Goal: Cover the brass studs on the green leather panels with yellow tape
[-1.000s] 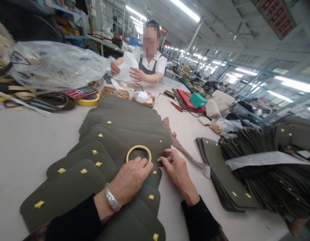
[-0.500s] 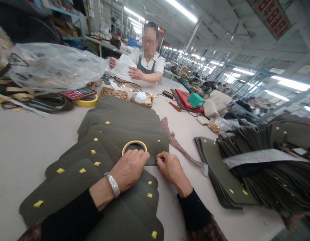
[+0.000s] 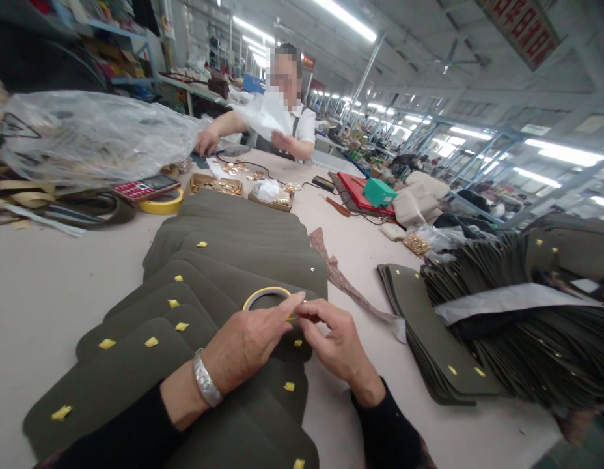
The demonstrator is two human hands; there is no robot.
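Workshop ceiling (image 3: pixel 419 39) at upper right, pale worktop (image 3: pixel 87 280) below, olive panels (image 3: pixel 116 378) overlapping from centre to lower left, left hand (image 3: pixel 246 342) gripping yellow tape roll (image 3: pixel 267 290) at centre, right hand (image 3: pixel 338 335) beside it, fingertips bunched, whether pinching anything unclear

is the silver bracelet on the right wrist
No, the silver bracelet is around the wrist of the left hand, the one holding the yellow-rimmed tape roll.
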